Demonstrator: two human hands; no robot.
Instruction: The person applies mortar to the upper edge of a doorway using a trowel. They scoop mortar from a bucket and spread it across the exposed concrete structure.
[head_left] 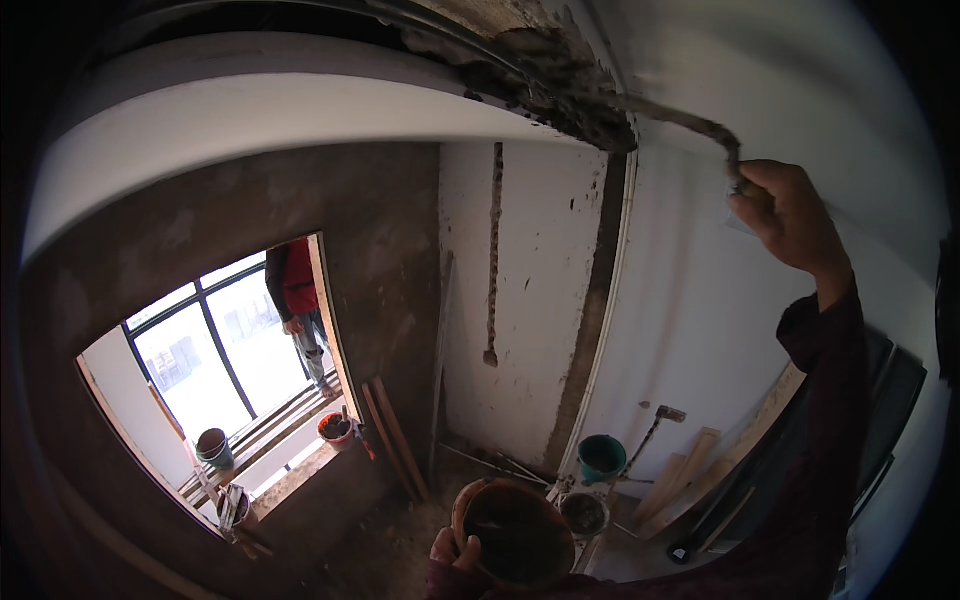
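Note:
My right hand [785,215], raised at the upper right, is closed round the handle of a mortar-smeared trowel [690,120]. The trowel's blade, seen nearly edge-on, reaches left to dark, rough mortar [585,105] along the beam's end by the wall corner. Low in the middle, my left hand [455,552] grips the rim of a round orange-brown bucket [462,508]. Its inside is dark, so the contents are hard to make out.
A person in a red top [294,285] stands beyond the window opening. On its sill sit a grey-green bucket [213,449] and a red bucket [334,427]. A green bucket [601,456] stands near a mortar-filled tub [583,513]. Planks [393,440] lean against the brown wall.

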